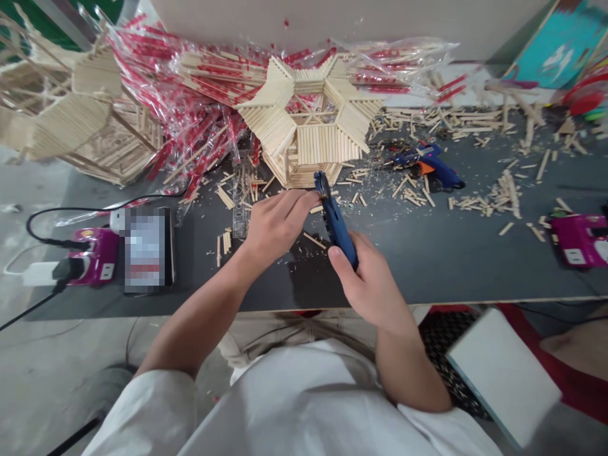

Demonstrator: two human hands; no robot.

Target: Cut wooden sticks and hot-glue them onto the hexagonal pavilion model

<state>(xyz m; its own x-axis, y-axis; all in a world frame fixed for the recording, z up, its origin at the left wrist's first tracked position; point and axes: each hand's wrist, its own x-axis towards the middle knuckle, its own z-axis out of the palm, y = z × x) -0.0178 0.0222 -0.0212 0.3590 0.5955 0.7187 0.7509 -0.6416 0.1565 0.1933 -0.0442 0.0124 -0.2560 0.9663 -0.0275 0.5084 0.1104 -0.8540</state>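
Note:
My right hand (368, 278) is wrapped around the handles of a blue hand cutter (339, 228), its head pointing away from me. Close to the cutter's jaws, the fingers of my left hand (280, 218) are pinched together. What they hold, if anything, is too small and hidden to make out. Just beyond both hands stands a star-shaped lantern-like frame (327, 142) built of thin wooden sticks, with an open middle. Short cut sticks (313, 240) lie on the dark tabletop (441, 247) around my hands.
A blue glue gun (437, 168) lies right of the frame. A second stick structure (71, 120) stands at left, beside plastic-wrapped sticks (204, 82). A phone (147, 250) and a purple power strip (97, 253) with cables sit at left; another power strip (579, 240) is at right.

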